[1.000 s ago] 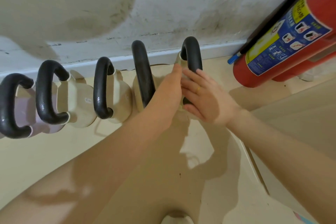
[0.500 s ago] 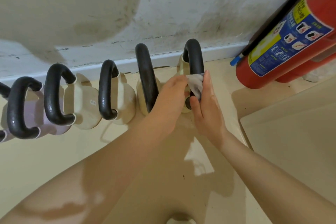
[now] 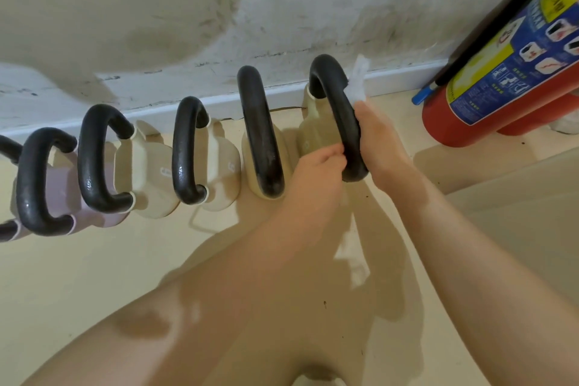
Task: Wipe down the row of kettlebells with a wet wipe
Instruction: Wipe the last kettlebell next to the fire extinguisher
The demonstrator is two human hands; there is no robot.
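Note:
A row of kettlebells with black handles stands along the wall, cream ones and a lilac one at the left. My right hand wraps the black handle of the rightmost kettlebell, with a white wet wipe sticking up from under its fingers against the handle. My left hand is closed at the handle's near end, touching it from the left. Whether it pinches a part of the wipe is hidden.
A red fire extinguisher leans at the right beside the wall. A white skirting board runs behind the kettlebells. A pale raised slab lies at the right on the cream floor.
My right hand has turned from lying flat on the handle to wrapping it, and the wipe has slid up to stick out above the fingers. My left hand has dropped to the handle's near end.

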